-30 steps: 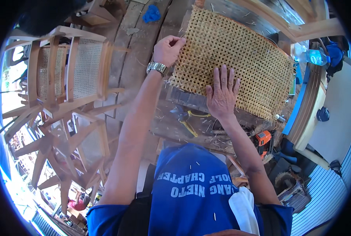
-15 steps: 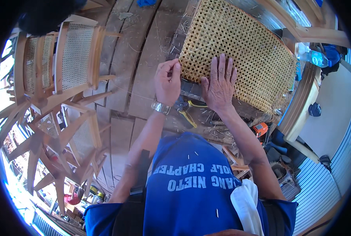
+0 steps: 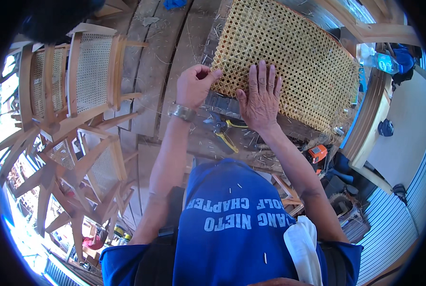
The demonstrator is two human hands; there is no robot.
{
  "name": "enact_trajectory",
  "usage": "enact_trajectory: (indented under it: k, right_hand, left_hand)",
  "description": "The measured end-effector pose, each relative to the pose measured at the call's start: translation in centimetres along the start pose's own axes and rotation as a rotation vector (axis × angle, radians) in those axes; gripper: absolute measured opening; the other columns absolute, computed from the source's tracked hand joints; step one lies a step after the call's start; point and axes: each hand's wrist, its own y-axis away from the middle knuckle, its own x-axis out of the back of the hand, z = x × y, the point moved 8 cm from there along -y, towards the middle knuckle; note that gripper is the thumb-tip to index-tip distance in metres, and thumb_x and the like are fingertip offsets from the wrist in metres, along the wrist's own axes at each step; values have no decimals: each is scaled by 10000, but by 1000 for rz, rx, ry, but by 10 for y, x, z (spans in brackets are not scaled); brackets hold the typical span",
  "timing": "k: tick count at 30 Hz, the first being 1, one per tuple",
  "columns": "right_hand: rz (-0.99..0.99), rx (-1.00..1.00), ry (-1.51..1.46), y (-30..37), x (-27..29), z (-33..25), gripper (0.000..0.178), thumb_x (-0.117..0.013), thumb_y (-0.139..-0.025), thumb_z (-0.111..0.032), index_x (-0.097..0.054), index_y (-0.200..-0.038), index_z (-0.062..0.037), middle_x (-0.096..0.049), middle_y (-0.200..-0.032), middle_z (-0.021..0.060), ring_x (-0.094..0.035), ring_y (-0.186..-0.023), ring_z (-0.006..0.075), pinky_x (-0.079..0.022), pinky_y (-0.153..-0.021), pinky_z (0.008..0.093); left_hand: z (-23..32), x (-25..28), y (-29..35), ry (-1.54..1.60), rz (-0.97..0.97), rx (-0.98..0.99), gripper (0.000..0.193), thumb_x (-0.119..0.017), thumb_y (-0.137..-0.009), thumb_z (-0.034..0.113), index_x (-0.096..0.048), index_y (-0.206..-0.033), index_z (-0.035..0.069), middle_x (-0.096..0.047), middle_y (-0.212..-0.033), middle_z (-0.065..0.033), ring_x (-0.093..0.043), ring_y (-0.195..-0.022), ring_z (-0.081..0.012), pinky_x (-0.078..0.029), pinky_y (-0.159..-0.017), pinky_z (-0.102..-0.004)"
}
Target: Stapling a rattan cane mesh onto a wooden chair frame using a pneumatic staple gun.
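A yellowish woven cane panel (image 3: pixel 299 66) with an open hole pattern lies on a low wooden bench in front of me. My right hand (image 3: pixel 262 97) rests flat on its near part, fingers stretched out and palm down. At the panel's near left corner, my left hand (image 3: pixel 196 86) pinches thumb and forefinger together at the edge. It appears to grip the cane edge; the exact strand between the fingertips is too small to make out. Yellow-handled pliers (image 3: pixel 226 132) lie between my forearms, just below the panel.
Wooden chair frames with cane backs (image 3: pixel 93 71) stand at the left. An orange power tool (image 3: pixel 317 153) lies near my right forearm. A plastic bottle (image 3: pixel 384 63) is at the far right. Cane scraps litter the wooden planks (image 3: pixel 177 62); a blue scrap (image 3: pixel 176 4) lies far off.
My left hand has shifted slightly left along with the panel's corner. My right hand has slid a little left and stays flat on the cane.
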Motion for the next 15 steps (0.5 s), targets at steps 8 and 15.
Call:
enact_trajectory:
  k: [8,15]
  right_hand:
    - [-35,8,-32,1,7,-3,662,-462,-1015,-423,-307,-1563,-84,-213,-1641,173,-123,-1528,391,-52,-1218,542]
    - [-126,93,-79,5,5,-34,706,-550,-966,-412,-325,-1558,-99,-225,-1644,135,-133,-1528,374,-50,-1218,556]
  left_hand:
    - [29,5,27,-242,374,-326,288,-878,-762,248,-731,-888,36,-702,-777,-78,-657,-679,-163,-530,-641,-312]
    - [19,10,20,-152,335,-141,356,-881,-757,230,-708,-988,23,-722,-801,-77,-677,-709,-151,-543,-642,-298]
